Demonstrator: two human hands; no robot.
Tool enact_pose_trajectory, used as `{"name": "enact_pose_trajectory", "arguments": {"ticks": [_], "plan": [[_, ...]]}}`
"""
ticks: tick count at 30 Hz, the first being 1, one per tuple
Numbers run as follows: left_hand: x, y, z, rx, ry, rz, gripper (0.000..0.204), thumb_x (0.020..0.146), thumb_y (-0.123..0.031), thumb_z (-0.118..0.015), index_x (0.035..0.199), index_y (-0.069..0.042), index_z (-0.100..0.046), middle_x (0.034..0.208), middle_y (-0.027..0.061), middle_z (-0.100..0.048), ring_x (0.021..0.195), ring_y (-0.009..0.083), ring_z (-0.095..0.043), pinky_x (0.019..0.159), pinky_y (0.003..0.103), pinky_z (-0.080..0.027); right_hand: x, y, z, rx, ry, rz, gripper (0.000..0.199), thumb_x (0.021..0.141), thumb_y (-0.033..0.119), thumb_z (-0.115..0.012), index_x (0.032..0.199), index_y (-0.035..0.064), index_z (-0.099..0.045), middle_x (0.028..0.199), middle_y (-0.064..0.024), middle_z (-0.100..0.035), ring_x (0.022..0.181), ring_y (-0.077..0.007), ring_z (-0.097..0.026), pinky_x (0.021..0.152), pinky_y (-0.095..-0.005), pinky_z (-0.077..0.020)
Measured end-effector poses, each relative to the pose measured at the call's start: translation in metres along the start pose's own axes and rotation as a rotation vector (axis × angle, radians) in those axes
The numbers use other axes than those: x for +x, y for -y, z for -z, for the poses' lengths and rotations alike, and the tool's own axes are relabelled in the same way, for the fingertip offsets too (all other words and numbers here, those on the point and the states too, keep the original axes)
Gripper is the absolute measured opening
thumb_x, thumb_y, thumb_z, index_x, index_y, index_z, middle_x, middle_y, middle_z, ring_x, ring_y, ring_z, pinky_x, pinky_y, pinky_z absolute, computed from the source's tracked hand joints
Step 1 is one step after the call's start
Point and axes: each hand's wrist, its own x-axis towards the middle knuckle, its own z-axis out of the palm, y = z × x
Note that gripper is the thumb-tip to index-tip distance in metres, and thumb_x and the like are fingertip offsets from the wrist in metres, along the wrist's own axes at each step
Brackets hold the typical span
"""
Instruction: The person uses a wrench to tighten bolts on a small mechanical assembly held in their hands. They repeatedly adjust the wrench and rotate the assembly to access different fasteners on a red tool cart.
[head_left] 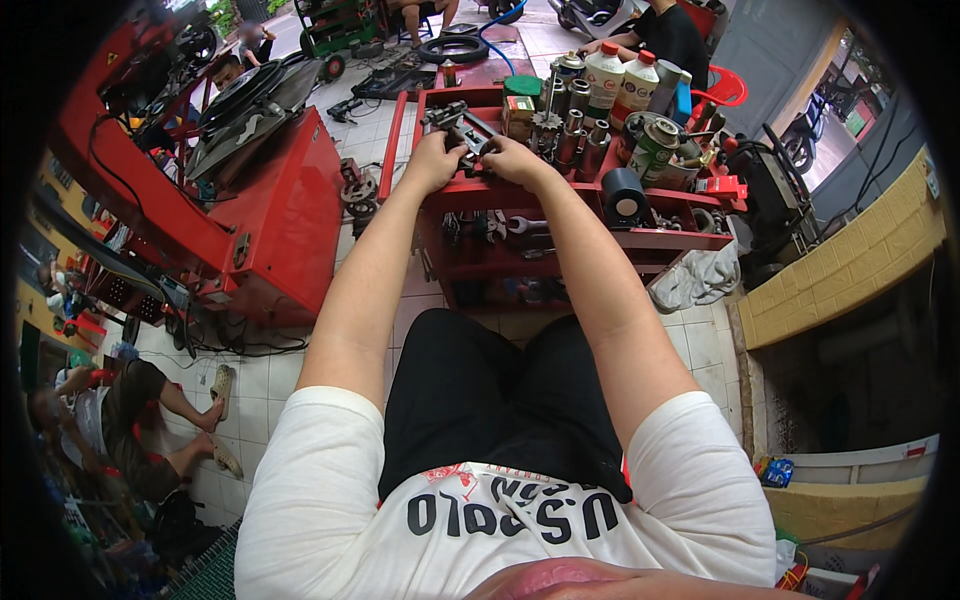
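Observation:
Both my arms reach forward over the top of a red tool cart (468,190). My left hand (433,162) is closed at the near left end of a grey metal piece (474,132) with a long, frame-like shape. At its near right side my right hand (510,162) has its fingers bent and pressed against the same piece. The fingertips are partly hidden, and the exact kind of the piece is too small to tell. Just beyond my left hand, a dark metal part (444,113) lies on the cart top.
Sockets (570,140), bottles (604,78) and a black cylinder (625,197) crowd the cart's right side. Wrenches (525,225) lie on its lower shelf. A red machine (280,215) stands left. Another person (672,40) sits beyond the cart; one more (130,420) is lower left.

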Motion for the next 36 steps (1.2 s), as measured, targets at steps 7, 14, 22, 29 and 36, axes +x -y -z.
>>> {"name": "enact_pose_trajectory", "arguments": {"ticks": [7, 14, 22, 29, 36], "plan": [[0.003, 0.011, 0.0, 0.028, -0.002, 0.009, 0.026, 0.09, -0.022, -0.068, 0.097, 0.003, -0.069, 0.093, 0.023, -0.072, 0.09, 0.0359, -0.07, 0.081, 0.043, -0.052, -0.005, 0.013, 0.002, -0.136, 0.082, 0.071, 0.039, 0.093, 0.026, -0.064, 0.119, -0.0026, -0.064, 0.101, -0.0163, -0.071, 0.093, -0.0253, -0.066, 0.088, -0.0378, -0.0505], [0.001, 0.008, 0.002, 0.04, -0.024, 0.053, 0.029, 0.09, -0.024, -0.069, 0.098, 0.004, -0.069, 0.093, 0.0234, -0.072, 0.092, 0.0368, -0.07, 0.081, 0.044, -0.052, -0.008, 0.013, 0.006, 0.002, 0.133, 0.058, 0.038, 0.093, 0.025, -0.066, 0.12, -0.0019, -0.064, 0.107, -0.0197, -0.071, 0.101, -0.0317, -0.067, 0.091, -0.04, -0.0499], [0.0, 0.003, 0.001, -0.015, -0.015, 0.028, 0.027, 0.09, -0.022, -0.069, 0.097, 0.004, -0.069, 0.091, 0.0214, -0.072, 0.088, 0.0348, -0.07, 0.079, 0.043, -0.052, -0.002, 0.009, 0.003, -0.131, 0.087, 0.059, 0.044, 0.091, 0.024, -0.069, 0.126, -0.0016, -0.061, 0.108, -0.0201, -0.071, 0.102, -0.0286, -0.067, 0.09, -0.0383, -0.0504], [0.0, 0.0, 0.002, -0.003, -0.016, 0.023, 0.025, 0.09, -0.021, -0.068, 0.097, 0.003, -0.069, 0.089, 0.0211, -0.072, 0.086, 0.0343, -0.07, 0.078, 0.042, -0.052, -0.008, 0.01, 0.005, -0.037, 0.053, 0.026, 0.045, 0.093, 0.028, -0.066, 0.126, -0.0004, -0.061, 0.108, -0.0201, -0.071, 0.103, -0.0323, -0.067, 0.092, -0.0406, -0.05], [0.001, 0.002, 0.002, 0.008, -0.037, 0.026, 0.026, 0.09, -0.022, -0.069, 0.097, 0.004, -0.069, 0.088, 0.0212, -0.072, 0.085, 0.0343, -0.07, 0.078, 0.043, -0.052, -0.008, 0.017, 0.003, -0.108, 0.068, 0.062, 0.042, 0.089, 0.019, -0.068, 0.126, -0.0003, -0.059, 0.11, -0.0214, -0.07, 0.103, -0.0314, -0.067, 0.092, -0.0393, -0.0508]]}}
